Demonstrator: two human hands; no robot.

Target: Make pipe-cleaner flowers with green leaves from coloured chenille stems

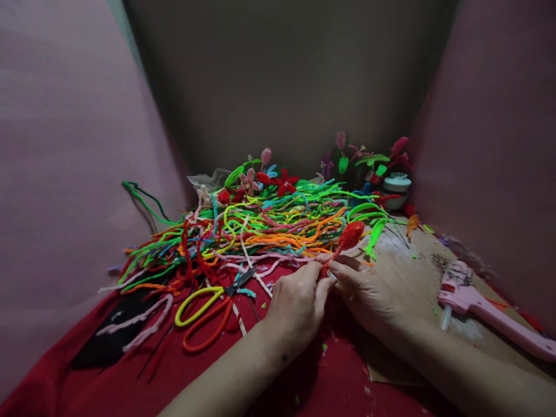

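A red fuzzy pipe-cleaner flower bud (351, 235) tilts up and to the right between my two hands. My left hand (297, 295) pinches the bud's lower end between thumb and fingers. From the other side, my right hand (362, 289) is closed on the same stem just below the bud; its fingertips are partly hidden. Scissors (206, 315) with one yellow and one red handle lie to the left of my left hand, blades pointing toward the pile. Beyond both hands spreads a large heap of coloured pipe cleaners (278, 226).
A pink glue gun (482, 313) rests on a brown board (403, 284) at the right. Finished fuzzy flowers (284, 183) and a lidded jar (396, 188) stand at the back. A black flat item (108, 333) lies left on the red cloth (208, 382). Pink walls flank both sides.
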